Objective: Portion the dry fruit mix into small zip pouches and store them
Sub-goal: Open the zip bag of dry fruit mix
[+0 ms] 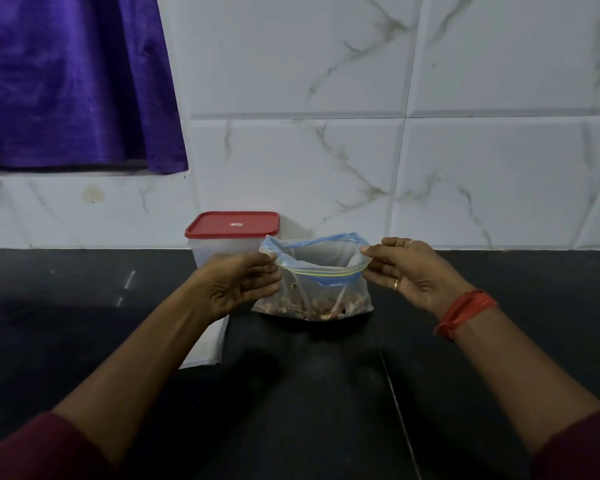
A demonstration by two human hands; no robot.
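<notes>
A clear zip bag with a blue and yellow zip strip stands on the black counter, its mouth spread wide. Brown dry fruit mix lies in its bottom. My left hand pinches the left end of the bag's mouth. My right hand pinches the right end, so the bag hangs stretched between them. Flat pale pouches lie on the counter under my left forearm, partly hidden. A clear container with a red lid stands shut behind my left hand, against the wall.
The black counter runs across the whole foreground, with a seam line right of centre. A white marble-tiled wall rises right behind the bag. A purple curtain hangs at the upper left.
</notes>
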